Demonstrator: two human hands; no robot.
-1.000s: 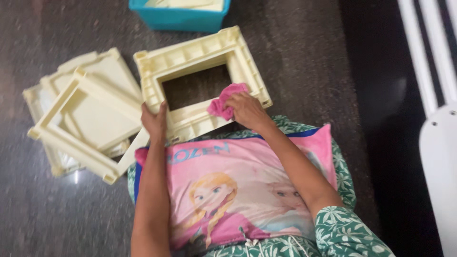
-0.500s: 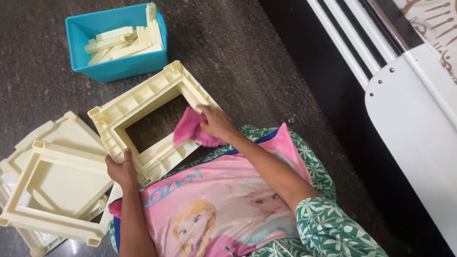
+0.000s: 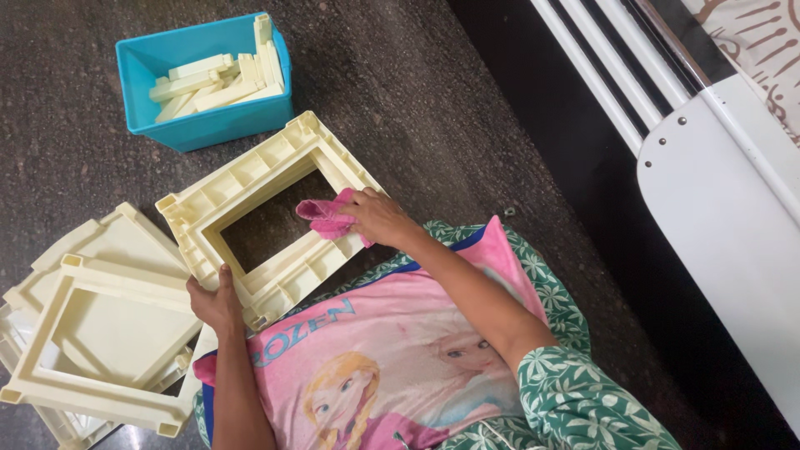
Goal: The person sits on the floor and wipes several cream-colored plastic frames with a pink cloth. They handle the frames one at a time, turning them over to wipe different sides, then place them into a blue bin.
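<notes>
Pressing a crumpled pink cloth (image 3: 327, 215) against the inner edge of a cream plastic frame (image 3: 265, 218), I have my right hand (image 3: 379, 217) closed around the cloth near the middle of the frame, just where the frame's right side meets its open centre. The frame lies flat on the dark speckled floor (image 3: 433, 92), which shows through its rectangular opening. My left hand (image 3: 215, 302) grips the frame's near corner, fingers curled over the edge, at lower left of centre. A pink cartoon-print cushion (image 3: 392, 350) rests across my lap at the bottom of the frame, over green floral clothing (image 3: 583, 400). To the left, touching the frame I hold, sits a stack of similar cream frames (image 3: 100, 333). At upper left stands a blue plastic bin (image 3: 208, 125) holding cream plastic bars (image 3: 217, 79). White furniture (image 3: 725, 192) fills the right edge.
</notes>
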